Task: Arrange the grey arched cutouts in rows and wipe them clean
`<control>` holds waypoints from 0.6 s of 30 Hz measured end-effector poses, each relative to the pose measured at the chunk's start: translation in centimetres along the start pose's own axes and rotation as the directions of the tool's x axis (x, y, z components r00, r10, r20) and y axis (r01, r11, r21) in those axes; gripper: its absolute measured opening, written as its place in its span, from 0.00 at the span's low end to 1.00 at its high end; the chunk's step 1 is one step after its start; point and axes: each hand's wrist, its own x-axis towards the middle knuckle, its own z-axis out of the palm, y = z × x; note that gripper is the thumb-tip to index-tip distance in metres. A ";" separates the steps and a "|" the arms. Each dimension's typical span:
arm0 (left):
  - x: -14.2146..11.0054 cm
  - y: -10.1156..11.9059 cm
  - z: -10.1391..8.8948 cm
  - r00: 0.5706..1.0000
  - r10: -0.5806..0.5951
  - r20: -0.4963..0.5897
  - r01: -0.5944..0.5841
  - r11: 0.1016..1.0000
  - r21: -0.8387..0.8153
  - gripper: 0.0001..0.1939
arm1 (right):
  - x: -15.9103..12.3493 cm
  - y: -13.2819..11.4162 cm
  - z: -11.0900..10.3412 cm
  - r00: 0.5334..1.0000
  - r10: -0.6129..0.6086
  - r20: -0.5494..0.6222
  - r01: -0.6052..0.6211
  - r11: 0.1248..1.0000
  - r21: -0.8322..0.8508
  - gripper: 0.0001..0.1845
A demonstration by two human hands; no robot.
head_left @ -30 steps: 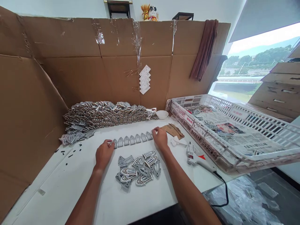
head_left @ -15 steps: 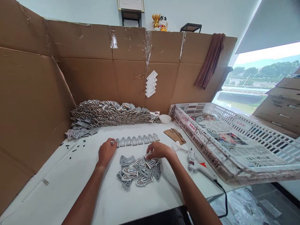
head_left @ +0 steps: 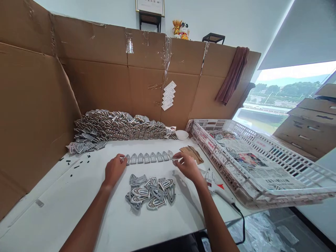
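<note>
A row of grey arch-shaped pieces stands side by side across the white table. My left hand is at its left end, thumb and fingertips closed on the end piece. At the right end, my right hand pinches another arch-shaped piece, held low beside the last one in the row. Closer to me lies a loose heap of the same pieces, some showing a patterned white and dark face, others a plain grey back.
A large stack of similar pieces lines the cardboard wall. To the right are a white bowl, a cardboard scrap, a corded glue gun and a white plastic crate lined with newspaper. Small black bits lie left.
My right hand left the row's right end, reached to the heap, and came back to the row with a piece. My left hand stayed at the left end. The view shifted slightly.
</note>
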 end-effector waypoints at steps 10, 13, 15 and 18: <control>0.2 -0.2 0.2 1.000 0.011 -0.004 -0.010 1.000 0.018 0.16 | -2.6 2.6 2.1 0.994 0.073 0.080 -0.069 0.996 -0.057 0.17; 0.2 -0.3 0.3 1.000 0.018 -0.004 -0.018 1.000 0.015 0.16 | -3.1 2.7 2.2 0.989 0.084 0.126 -0.074 0.994 -0.081 0.20; 0.2 -0.3 0.2 1.000 0.022 -0.005 -0.022 1.000 0.010 0.16 | -3.1 2.6 2.1 0.987 0.080 0.139 -0.069 0.995 -0.077 0.20; 0.1 -0.2 0.1 1.000 0.021 -0.011 -0.021 1.000 0.007 0.15 | -3.2 2.0 2.0 0.987 0.058 0.153 -0.047 0.996 -0.072 0.20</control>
